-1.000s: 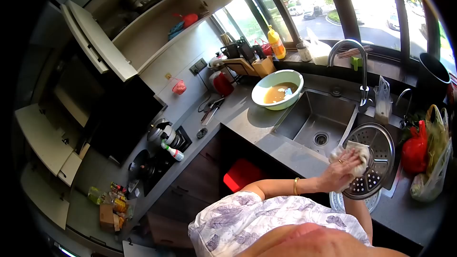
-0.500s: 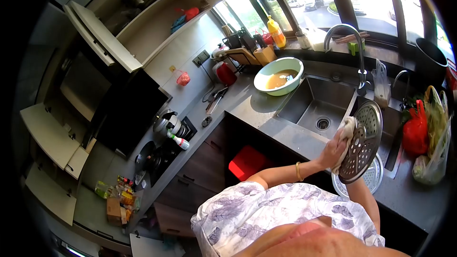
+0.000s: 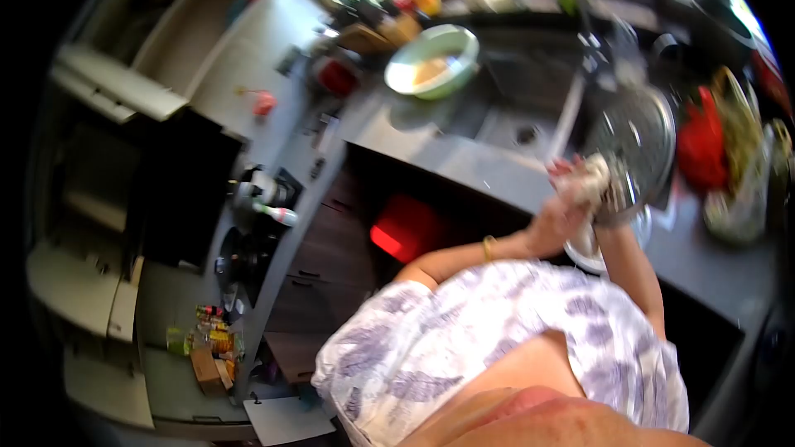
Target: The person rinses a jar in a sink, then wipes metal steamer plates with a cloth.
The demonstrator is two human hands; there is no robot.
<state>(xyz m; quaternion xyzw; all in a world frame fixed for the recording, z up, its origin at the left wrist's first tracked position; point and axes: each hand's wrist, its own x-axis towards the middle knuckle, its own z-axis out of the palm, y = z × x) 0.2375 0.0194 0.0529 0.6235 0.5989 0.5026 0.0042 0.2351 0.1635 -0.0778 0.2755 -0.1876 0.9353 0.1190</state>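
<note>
A round metal steamer plate [image 3: 642, 136], which showed holes half a second ago, is held up tilted over the counter by the sink. My left hand [image 3: 561, 213], with a bracelet on its wrist, grips a crumpled whitish cloth [image 3: 593, 179] by the plate's lower left edge. Motion blur hides whether the cloth touches the metal. Behind and below the plate comes my right forearm [image 3: 627, 269]; the plate hides most of my right hand, which supports it. A second, pale round plate [image 3: 586, 255] lies on the counter underneath, partly covered.
The steel sink [image 3: 507, 126] lies beyond, with a tap [image 3: 590, 41] behind it. A pale green basin [image 3: 396, 74] of brownish liquid stands left of it. A red bag [image 3: 702, 149] and a clear plastic bag [image 3: 737, 211] sit on the right. Below the counter is a red container [image 3: 406, 228].
The view has shifted and blurred. The steamer plate has turned, its holed face no longer clear. My left hand and cloth have moved from its face toward its lower left edge.
</note>
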